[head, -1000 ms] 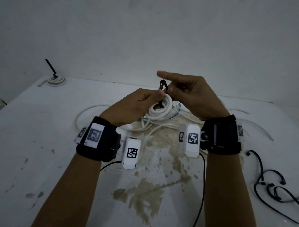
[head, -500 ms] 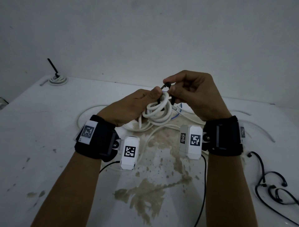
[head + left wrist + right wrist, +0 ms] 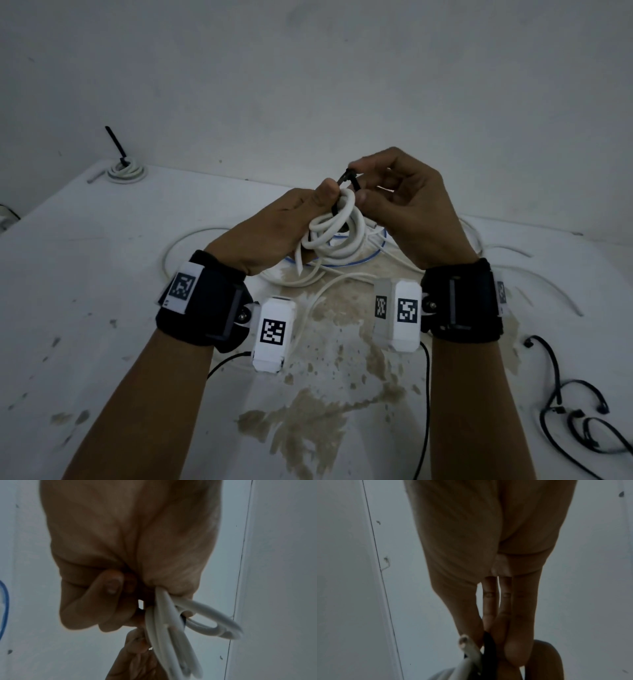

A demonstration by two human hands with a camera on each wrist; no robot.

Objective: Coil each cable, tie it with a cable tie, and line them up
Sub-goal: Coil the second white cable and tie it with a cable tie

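1. Step in hand: tying white coil [image 3: 337, 229], held up off surface [image 3: 102, 274] btwn both hands.
2. Left hand [image 3: 274, 229] gripping coil at its top, thumb pressing bundle.
3. Right hand [image 3: 404, 209] pinching black cable tie [image 3: 347, 180] just above left thumb, looped over coil.
4. Next, prob.: thread tail thru head, pull snug w/o loosening turns.
5. Tied coil [image 3: 125, 171] far left of left hand; line up beside it later.
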